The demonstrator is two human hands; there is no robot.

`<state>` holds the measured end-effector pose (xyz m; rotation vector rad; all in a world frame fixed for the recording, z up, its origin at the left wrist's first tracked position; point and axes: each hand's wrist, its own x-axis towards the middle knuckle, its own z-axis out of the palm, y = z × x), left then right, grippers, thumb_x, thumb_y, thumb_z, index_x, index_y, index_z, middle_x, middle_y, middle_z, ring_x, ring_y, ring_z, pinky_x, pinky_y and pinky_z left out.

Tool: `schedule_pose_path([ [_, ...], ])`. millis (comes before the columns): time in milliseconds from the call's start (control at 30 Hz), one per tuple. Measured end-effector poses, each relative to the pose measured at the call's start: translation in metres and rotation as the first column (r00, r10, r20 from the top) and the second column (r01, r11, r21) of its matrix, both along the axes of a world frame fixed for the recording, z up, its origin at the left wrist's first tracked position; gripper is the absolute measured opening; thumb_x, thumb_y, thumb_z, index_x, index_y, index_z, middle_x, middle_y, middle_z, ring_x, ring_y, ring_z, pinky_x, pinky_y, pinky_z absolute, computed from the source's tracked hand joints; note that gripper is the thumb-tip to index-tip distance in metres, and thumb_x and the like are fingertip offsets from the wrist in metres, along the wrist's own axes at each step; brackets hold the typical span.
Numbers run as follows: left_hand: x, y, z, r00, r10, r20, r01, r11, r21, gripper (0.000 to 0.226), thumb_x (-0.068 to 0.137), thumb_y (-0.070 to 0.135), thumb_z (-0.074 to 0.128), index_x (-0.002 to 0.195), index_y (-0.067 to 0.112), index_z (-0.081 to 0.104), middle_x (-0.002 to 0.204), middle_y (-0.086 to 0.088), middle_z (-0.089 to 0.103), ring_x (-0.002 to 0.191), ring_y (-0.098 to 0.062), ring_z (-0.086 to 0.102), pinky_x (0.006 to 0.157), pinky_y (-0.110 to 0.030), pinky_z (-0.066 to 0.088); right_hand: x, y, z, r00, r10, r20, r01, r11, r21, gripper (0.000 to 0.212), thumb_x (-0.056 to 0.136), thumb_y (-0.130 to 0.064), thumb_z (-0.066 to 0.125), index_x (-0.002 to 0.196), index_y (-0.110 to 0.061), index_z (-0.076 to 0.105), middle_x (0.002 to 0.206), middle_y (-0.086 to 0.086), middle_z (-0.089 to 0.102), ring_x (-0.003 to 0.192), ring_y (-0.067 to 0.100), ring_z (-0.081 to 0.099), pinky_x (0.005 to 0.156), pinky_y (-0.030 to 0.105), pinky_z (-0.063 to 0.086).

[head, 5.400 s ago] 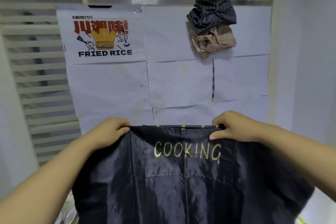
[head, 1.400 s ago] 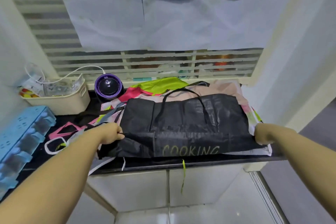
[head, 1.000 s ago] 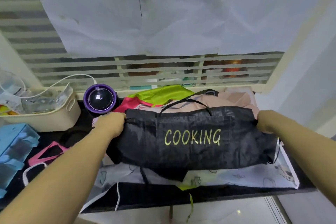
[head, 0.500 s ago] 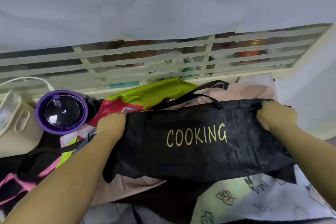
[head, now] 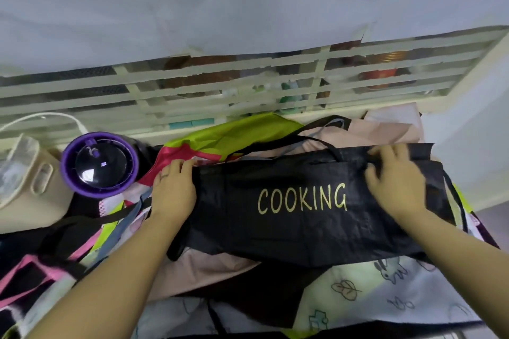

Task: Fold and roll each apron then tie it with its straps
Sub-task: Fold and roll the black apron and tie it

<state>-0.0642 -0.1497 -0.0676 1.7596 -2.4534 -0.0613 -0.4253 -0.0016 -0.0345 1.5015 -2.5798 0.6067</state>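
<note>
Pressing the fold flat, I'd guess: left hand [head: 172,190] lies flat-fingered on the left end of the black apron [head: 300,223], right hand [head: 394,181] (blurry) is spread on its far right edge. Hands well apart. The apron is draped across the apron pile [head: 385,292], ready for rolling.

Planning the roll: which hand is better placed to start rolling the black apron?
Left, probably: left hand rests at the end of the black apron; right hand sits inward of its end.
</note>
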Motion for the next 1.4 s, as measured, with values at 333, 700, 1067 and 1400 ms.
schedule_pose_path([
  [333,0.050,0.131,0.011,0.485,0.415,-0.770,-0.454,0.872,0.185,0.021,0.090,0.005,0.055,0.109,0.013,0.056,0.105,-0.004,0.054,0.099,-0.024,0.053,0.092,-0.041,0.044,0.144,0.041,-0.027,0.677,0.711,0.189,-0.719,0.585,0.375,0.060,0.078,-0.038,0.058,0.135,-0.023,0.048,0.135,-0.002,0.049,0.123,0.021,0.047,0.102,0.034,0.039],
  [700,0.028,0.137,0.002,0.216,0.651,-0.727,-0.335,0.749,0.571,0.020,0.097,0.024,0.051,0.083,0.016,0.062,0.085,0.001,0.062,0.086,-0.017,0.056,0.083,-0.034,0.045,0.145,0.045,-0.045,0.717,0.680,0.155,-0.674,0.618,0.405,0.089,0.049,0.001,0.084,0.132,-0.009,0.054,0.124,0.009,0.063,0.112,0.023,0.064,0.097,0.028,0.036],
  [1067,0.010,0.140,-0.005,-0.128,0.777,-0.617,-0.149,0.600,0.786,0.039,0.078,0.046,0.063,0.096,0.012,0.067,0.106,-0.005,0.067,0.104,-0.025,0.062,0.101,-0.048,0.045,0.137,0.040,-0.015,0.753,0.519,0.404,-0.652,0.673,0.349,0.059,0.096,-0.004,0.033,0.151,-0.022,0.023,0.154,-0.002,0.031,0.138,0.017,0.033,0.111,0.025,0.029],
  [1400,0.025,0.134,0.028,0.180,0.579,-0.795,-0.544,0.732,0.410,0.020,0.102,0.018,0.032,0.089,0.008,0.042,0.072,0.001,0.039,0.062,-0.011,0.036,0.061,-0.022,0.028,0.130,0.046,-0.006,0.707,0.572,0.416,-0.703,0.632,0.326,0.057,0.094,-0.001,0.035,0.148,-0.018,0.033,0.147,0.000,0.042,0.134,0.019,0.039,0.111,0.029,0.031],
])
